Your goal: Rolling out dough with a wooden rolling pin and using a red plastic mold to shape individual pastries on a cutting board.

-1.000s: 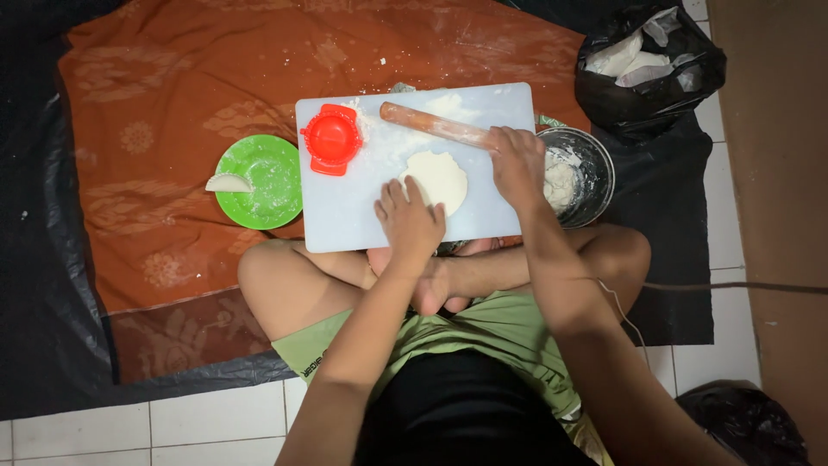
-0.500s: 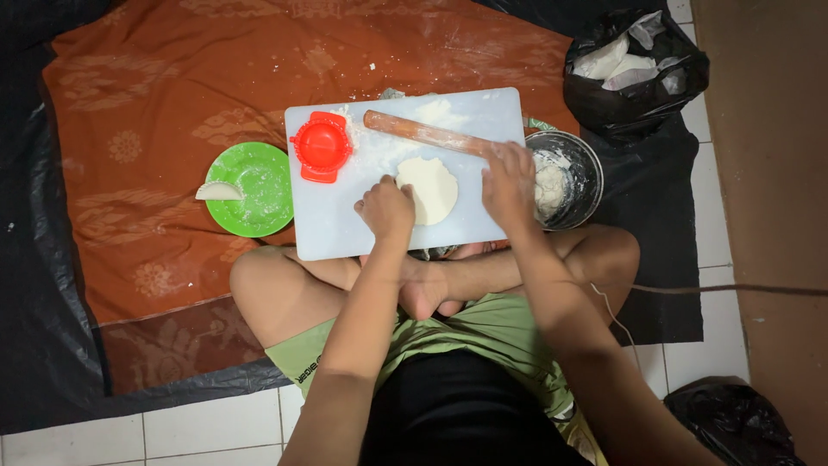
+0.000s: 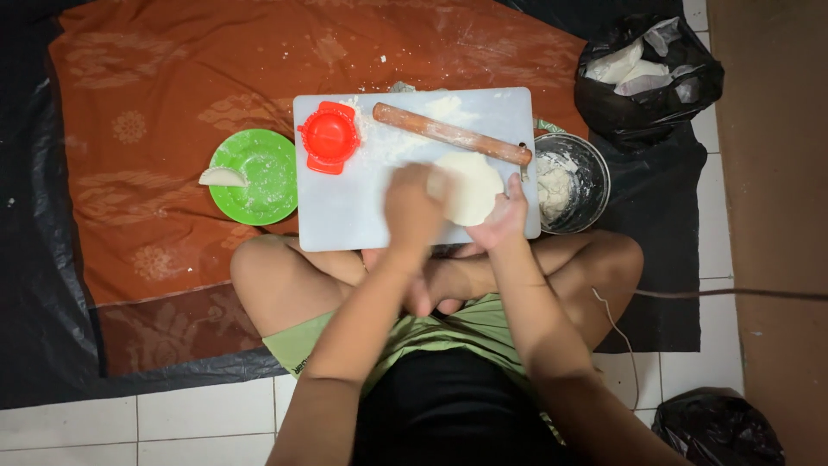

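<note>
A flat round of white dough (image 3: 472,185) lies on the pale cutting board (image 3: 345,216) over my crossed legs. My left hand (image 3: 415,205) is blurred and covers the dough's left edge, fingers curled on it. My right hand (image 3: 504,216) grips the dough's lower right edge. A wooden rolling pin (image 3: 451,134) lies diagonally on the board just beyond the dough. A red dumpling press (image 3: 329,137) sits closed at the board's far left corner.
A green plate (image 3: 259,177) with one folded dumpling (image 3: 222,177) sits left of the board on an orange cloth (image 3: 155,103). A metal bowl of dough (image 3: 565,183) stands right of the board. Black plastic bags (image 3: 649,73) lie at far right and bottom right.
My right hand left the rolling pin and came down to the dough. My left hand moved right onto the dough's left edge. The pin stays on the board.
</note>
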